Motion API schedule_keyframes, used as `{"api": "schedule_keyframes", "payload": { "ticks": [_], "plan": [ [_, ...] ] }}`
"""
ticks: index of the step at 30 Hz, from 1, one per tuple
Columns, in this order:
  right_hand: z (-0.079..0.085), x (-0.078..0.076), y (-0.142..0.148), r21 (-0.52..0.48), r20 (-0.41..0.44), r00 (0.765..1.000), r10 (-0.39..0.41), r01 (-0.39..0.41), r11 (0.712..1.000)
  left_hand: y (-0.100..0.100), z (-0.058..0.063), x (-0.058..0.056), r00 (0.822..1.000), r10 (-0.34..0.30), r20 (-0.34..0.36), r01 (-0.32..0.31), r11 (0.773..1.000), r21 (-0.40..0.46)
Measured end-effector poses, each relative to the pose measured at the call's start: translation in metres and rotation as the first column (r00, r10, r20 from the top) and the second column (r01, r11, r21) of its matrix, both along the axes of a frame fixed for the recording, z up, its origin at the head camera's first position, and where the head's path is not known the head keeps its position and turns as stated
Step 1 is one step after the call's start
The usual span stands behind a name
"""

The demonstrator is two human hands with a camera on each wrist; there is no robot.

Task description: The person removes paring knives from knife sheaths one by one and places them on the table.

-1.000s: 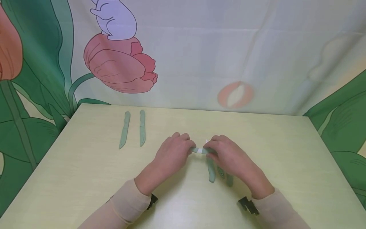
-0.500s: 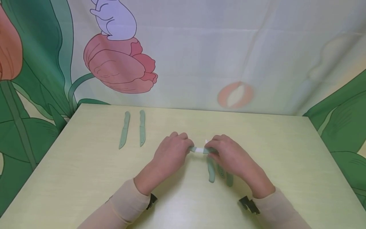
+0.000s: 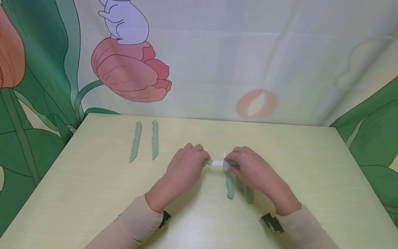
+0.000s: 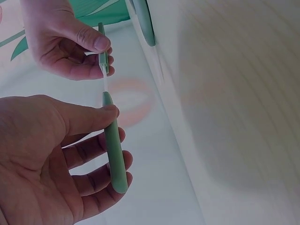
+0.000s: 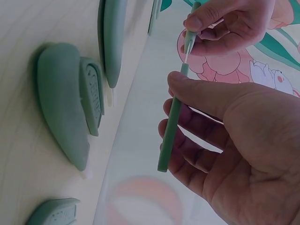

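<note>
Aligning the green handle (image 4: 115,150) and green sheath (image 5: 172,124) squarely should spare the white blade (image 3: 217,163) bared between them; left of the blade, the left hand (image 3: 188,162) pinches the handle; right of it, the right hand (image 3: 250,169) pinches the sheath.

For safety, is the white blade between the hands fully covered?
No: the white blade shows bare between the left hand and right hand.

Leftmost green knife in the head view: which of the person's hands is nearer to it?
Left. The left hand is to the right of the leftmost green knife; the right hand is farther right, beyond the left hand.
</note>
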State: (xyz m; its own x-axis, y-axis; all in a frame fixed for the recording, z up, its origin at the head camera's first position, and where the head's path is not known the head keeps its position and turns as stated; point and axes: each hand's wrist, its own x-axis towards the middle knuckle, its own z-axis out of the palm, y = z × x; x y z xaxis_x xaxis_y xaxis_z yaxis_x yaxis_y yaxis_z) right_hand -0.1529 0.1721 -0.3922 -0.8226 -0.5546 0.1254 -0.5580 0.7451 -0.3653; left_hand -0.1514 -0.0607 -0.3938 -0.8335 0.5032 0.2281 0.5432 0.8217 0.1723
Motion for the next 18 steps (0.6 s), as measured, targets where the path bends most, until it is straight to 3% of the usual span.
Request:
{"api": "schedule_keyframes", "payload": {
  "ticks": [18],
  "plan": [
    [-0.0008,0.0006,-0.0009,0.006,0.007,1.0,-0.017,0.017,1.0,-0.0009,-0.0018,-0.0002,1.0,0.003,0.0,-0.003,1.0,0.003]
  ]
}}
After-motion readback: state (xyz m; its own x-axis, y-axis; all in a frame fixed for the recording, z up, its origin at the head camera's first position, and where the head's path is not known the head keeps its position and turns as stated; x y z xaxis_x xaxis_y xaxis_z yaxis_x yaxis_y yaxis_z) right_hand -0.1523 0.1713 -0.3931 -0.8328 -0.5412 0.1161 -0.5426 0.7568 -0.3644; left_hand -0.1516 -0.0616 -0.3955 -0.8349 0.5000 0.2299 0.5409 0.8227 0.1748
